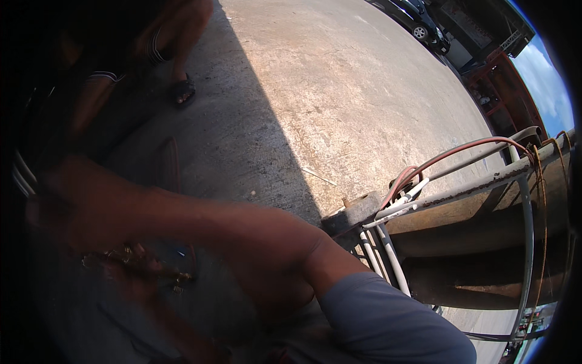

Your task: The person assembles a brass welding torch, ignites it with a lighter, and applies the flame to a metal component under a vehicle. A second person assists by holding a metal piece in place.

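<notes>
My right arm, with a grey-blue short sleeve, reaches across to the left. At its end my right hand (pixel 66 212) is in deep shadow, its fingers blurred and hard to make out. Below it, my left hand (pixel 138 273) comes up from the lower edge, its fingers closed round a brass-coloured metal fitting (pixel 182 277). The fitting pokes out to the right of that hand, and its exact kind is too dark to tell. A thin reddish hose (pixel 193 258) runs close beside it.
A person (pixel 176 42) crouches at the upper left, with a sandalled foot (pixel 184 91) on the concrete. To the right stands a white metal tube frame (pixel 448 200) round a large rusty cylinder (pixel 473 236), with red hose (pixel 467 145) draped over it. A dark car (pixel 418 24) is farther off.
</notes>
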### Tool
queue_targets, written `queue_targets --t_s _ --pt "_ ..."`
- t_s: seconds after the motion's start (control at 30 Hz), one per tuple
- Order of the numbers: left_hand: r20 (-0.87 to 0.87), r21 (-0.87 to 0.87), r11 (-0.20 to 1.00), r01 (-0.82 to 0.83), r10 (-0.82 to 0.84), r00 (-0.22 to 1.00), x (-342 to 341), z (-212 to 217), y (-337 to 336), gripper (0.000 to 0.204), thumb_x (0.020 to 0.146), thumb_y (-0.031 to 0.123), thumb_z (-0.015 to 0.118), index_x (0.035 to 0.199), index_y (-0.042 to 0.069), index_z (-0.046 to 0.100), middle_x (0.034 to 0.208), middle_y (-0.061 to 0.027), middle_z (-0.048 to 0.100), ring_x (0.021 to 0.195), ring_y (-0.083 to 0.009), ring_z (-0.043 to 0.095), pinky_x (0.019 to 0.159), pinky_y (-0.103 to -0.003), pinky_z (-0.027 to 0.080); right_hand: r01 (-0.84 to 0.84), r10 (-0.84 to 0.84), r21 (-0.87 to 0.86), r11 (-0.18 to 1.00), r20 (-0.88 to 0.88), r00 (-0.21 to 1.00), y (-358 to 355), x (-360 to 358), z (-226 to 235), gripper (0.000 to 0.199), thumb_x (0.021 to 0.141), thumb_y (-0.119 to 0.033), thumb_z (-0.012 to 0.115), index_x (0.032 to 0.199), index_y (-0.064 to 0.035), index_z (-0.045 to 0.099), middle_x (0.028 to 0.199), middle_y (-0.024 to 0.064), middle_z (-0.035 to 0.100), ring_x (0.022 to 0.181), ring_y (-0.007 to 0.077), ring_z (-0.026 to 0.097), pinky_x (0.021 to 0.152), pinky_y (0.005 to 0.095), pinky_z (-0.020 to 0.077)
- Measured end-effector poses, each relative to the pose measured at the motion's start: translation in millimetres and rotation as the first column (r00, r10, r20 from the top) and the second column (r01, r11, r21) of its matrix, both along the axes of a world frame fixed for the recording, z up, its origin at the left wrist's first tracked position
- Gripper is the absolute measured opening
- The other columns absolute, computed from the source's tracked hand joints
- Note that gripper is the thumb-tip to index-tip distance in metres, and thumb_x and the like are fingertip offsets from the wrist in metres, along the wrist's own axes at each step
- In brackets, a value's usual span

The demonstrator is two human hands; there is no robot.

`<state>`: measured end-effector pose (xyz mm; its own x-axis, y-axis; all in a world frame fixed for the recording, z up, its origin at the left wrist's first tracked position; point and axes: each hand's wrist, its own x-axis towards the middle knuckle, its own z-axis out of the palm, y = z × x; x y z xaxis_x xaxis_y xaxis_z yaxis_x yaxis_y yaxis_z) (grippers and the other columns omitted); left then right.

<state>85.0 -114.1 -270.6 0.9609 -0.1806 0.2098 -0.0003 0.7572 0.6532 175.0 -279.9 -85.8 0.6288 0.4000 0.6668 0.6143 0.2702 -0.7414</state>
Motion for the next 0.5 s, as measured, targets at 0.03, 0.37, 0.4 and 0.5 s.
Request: queue_targets --t_s 0.03,0.37,0.4,0.5 --pt "-0.084 0.079 0.975 -0.205 0.212 0.974 -3.6 -4.4 -6.7 0.061 0.11 0.06 0.035 0.142 0.009 0.051 0.106 -0.0124 0.063 0.069 -0.0224 0.061 0.059 -0.032 0.049 0.224 -0.247 0.112 0.968 0.278 0.928 6.0 8.8 -6.7 0.034 0.103 -0.021 0.056 0.082 0.0033 0.069 0.062 0.0126 0.068 0.061 0.0243 0.073 0.06 0.0356 0.0586" --pt "0.257 0.135 0.93 -0.342 0.3 0.919 13.9 45.2 -56.1 0.043 0.107 0.042 0.059 0.131 0.008 0.047 0.09 -0.0167 0.066 0.054 -0.0194 0.062 0.047 -0.03 0.052 -0.156 0.193 0.144 0.977 -0.302 0.934 1.7 10.4 -5.0 0.044 0.109 -0.037 0.054 0.098 0.0047 0.065 0.073 0.01 0.066 0.067 0.0191 0.071 0.063 0.0353 0.0556" --pt "0.221 0.064 0.952 -0.301 0.281 0.934 13.7 44.9 -54.7 0.042 0.108 0.042 0.059 0.131 0.008 0.048 0.09 -0.0174 0.066 0.053 -0.0194 0.063 0.047 -0.03 0.051 -0.141 0.183 0.162 0.977 -0.28 0.942 5.9 9.6 -5.1 0.043 0.109 -0.034 0.053 0.094 0.0042 0.065 0.066 0.0095 0.065 0.064 0.0197 0.071 0.062 0.034 0.0527" --pt "0.071 0.082 0.971 -0.226 0.221 0.973 11.4 44.0 -48.1 0.043 0.107 0.045 0.058 0.129 0.008 0.05 0.087 -0.0175 0.067 0.053 -0.0188 0.062 0.046 -0.03 0.05 -0.181 0.224 0.167 0.969 -0.289 0.931 6.8 6.7 -5.3 0.045 0.109 -0.036 0.052 0.094 0.0041 0.064 0.068 0.0086 0.067 0.065 0.018 0.071 0.061 0.0324 0.0525"
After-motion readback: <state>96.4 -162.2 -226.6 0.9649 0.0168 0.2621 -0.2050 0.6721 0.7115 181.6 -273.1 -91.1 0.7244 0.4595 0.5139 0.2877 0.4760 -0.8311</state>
